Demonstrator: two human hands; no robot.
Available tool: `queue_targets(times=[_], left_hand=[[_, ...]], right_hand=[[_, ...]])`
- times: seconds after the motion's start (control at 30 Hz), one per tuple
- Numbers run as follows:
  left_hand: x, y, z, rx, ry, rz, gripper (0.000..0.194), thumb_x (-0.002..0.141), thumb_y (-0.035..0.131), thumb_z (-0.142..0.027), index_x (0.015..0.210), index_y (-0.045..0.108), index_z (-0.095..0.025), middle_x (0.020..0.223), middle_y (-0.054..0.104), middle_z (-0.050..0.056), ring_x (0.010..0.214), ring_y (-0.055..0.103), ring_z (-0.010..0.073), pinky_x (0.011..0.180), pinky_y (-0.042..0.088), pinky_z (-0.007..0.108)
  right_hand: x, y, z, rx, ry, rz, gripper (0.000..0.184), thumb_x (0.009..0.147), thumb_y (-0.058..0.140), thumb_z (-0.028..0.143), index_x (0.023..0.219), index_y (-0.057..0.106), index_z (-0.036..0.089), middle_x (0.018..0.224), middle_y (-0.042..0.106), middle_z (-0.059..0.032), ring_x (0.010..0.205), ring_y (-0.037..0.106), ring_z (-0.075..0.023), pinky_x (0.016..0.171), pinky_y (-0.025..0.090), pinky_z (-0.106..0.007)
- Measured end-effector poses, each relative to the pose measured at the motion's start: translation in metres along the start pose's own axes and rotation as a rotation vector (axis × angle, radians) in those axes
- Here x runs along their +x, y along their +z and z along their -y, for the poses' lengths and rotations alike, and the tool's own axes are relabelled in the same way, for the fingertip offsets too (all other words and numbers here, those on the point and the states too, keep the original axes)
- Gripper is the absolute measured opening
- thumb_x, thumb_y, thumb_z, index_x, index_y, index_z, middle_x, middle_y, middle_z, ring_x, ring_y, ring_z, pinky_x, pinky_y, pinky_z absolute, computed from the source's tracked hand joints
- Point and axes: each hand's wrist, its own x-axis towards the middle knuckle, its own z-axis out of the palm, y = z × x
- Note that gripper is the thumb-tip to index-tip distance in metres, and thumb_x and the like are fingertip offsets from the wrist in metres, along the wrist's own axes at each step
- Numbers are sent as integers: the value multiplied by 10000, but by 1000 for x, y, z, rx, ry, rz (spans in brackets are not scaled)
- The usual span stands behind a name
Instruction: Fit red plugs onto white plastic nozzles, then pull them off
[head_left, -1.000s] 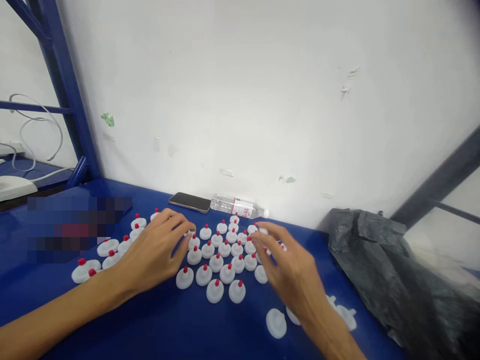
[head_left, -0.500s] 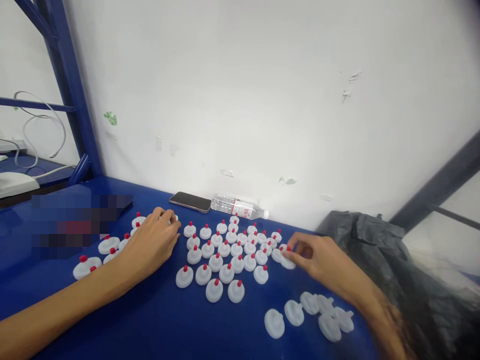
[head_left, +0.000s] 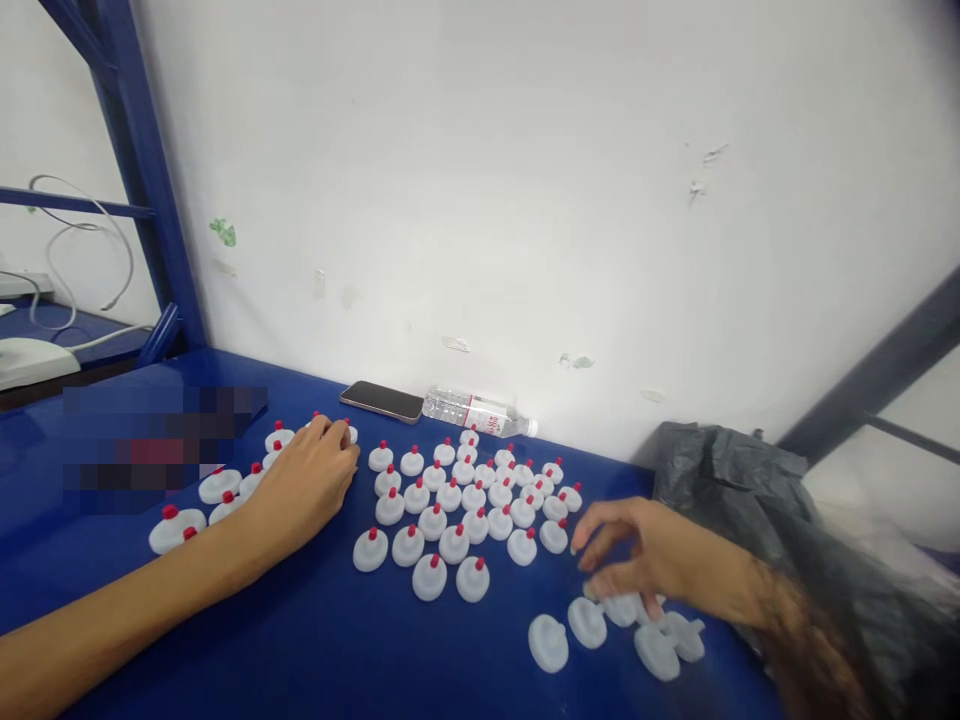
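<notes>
Round white plastic caps with red tips (head_left: 454,543) stand in a loose group in the middle of the blue table. My left hand (head_left: 311,475) lies over another set of red-tipped caps (head_left: 220,486) on the left. Its fingers are curled down by a white cap (head_left: 353,435), and their tips are partly hidden, so what they hold cannot be made out. Above several white caps without red tips (head_left: 587,623) at the lower right, my right hand (head_left: 637,555) hovers, slightly blurred. Its thumb and fingers are apart, with nothing visible between them.
A phone (head_left: 381,401) and a clear plastic bottle (head_left: 478,411) lie along the white wall. On the right bulges a dark plastic bag (head_left: 727,465). A blue metal post (head_left: 161,180) rises at the left, with a pale cable (head_left: 124,250) behind it. A blurred-out patch covers the left table.
My right hand has let go of a red-tipped cap at the group's right edge. It has moved down toward the plain caps, its fingers spreading. My left hand stays nearly still.
</notes>
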Motion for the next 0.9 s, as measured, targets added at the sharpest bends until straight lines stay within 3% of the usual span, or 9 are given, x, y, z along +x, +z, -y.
queue_targets(times=[0.07,0.13,0.37,0.63,0.9], left_hand=[[0,0,-1,-8,6,10,217,819,539,-24,768,705,-153,917,654,144,851,535,324,770,463,445],[1,-1,-1,-21,13,17,229,796,541,3,770,703,-156,923,657,136,856,535,317,783,463,442],[3,-4,-5,-97,37,16,184,829,548,-39,818,693,-152,905,667,130,833,536,306,808,460,452],[4,-19,-13,-290,40,-120,224,968,438,-147,948,660,-171,898,670,80,870,562,262,808,473,407],[3,-23,-18,-400,64,-195,218,989,436,-194,1015,653,-188,960,684,68,920,585,255,837,488,412]], right_hand=[[-4,2,-3,56,15,108,503,594,843,366,1047,685,213,1035,721,-37,496,570,-73,460,425,-199],[-3,7,-5,4,23,126,482,560,850,306,1016,713,233,990,716,-17,561,585,-86,486,423,-193],[10,18,-3,-256,28,58,352,533,836,266,877,762,262,845,731,-16,631,614,-172,511,403,-274],[-2,24,10,-301,-96,-94,168,665,710,270,825,741,309,882,745,-26,755,676,-245,631,461,-356],[0,31,9,-373,-27,-149,176,656,714,296,827,701,337,889,735,-24,808,680,-278,652,490,-387]])
